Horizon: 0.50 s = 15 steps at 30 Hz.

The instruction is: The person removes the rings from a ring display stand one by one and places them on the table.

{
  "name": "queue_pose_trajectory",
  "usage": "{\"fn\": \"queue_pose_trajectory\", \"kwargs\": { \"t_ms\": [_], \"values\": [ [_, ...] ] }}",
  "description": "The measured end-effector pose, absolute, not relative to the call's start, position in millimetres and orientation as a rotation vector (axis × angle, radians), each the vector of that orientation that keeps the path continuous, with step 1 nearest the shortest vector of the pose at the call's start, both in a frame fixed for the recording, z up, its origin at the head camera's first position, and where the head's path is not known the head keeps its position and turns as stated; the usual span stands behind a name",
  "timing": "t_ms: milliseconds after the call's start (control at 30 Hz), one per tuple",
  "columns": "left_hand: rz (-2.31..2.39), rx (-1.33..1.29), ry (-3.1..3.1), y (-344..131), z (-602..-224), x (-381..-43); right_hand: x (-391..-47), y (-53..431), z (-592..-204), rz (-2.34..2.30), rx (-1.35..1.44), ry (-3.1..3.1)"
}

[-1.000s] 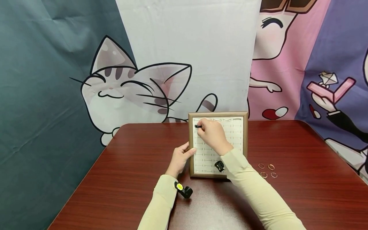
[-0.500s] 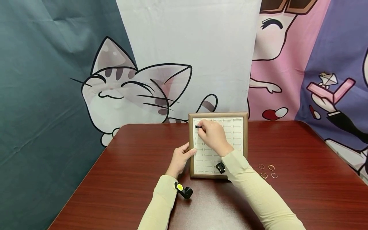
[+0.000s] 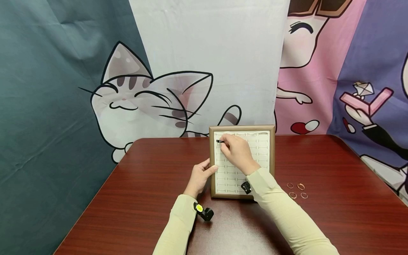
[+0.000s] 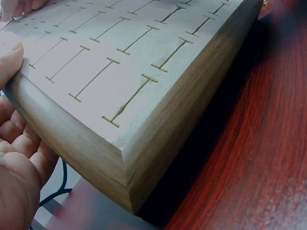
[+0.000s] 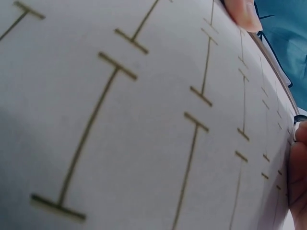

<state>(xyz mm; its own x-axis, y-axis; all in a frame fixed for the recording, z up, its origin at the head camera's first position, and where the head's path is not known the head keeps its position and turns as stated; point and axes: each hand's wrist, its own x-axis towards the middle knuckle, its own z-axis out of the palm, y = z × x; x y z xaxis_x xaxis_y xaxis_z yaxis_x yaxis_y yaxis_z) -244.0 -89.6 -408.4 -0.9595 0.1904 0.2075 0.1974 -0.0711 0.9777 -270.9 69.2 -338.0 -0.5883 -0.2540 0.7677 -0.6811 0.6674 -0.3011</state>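
Observation:
A wood-framed ring display board [image 3: 242, 197] stands upright on the table, its white pad cut with rows of short slots. My left hand [image 3: 199, 177] grips its left edge, thumb on the front and fingers behind, which the left wrist view also shows. Near the pad's upper left corner, my right hand [image 3: 236, 152] pinches a small black ring [image 3: 218, 141] at a slot. Only part of that ring shows; whether it sits inside the slot I cannot tell. In the right wrist view, the left thumb [image 5: 245, 14] rests at the pad's edge and the right fingers [image 5: 298, 165] touch the pad.
Several thin gold-coloured rings [image 3: 301, 186] lie on the dark red table [image 3: 143, 198] to the right of the board. Behind the table hangs a cartoon-printed cloth [image 3: 242, 63]. A black camera [image 3: 204, 212] is strapped to the left wrist.
My right wrist has shifted slightly right and down, while its fingers stay with the black ring at the same upper left spot. The left hand keeps its grip on the board.

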Motion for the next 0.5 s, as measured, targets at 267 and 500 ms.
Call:
{"fn": "queue_pose_trajectory", "kwargs": {
  "t_ms": [267, 500],
  "values": [
    [-2.249, -0.439, -2.147, -90.4, -408.0, -243.6, -274.2, 72.4, -343.8, 0.813, 0.784, -2.09],
    [-2.237, -0.436, -2.151, -90.5, -407.8, -243.5, -275.6, 73.6, -346.5, 0.839, 0.816, -2.028]
  ]
}}
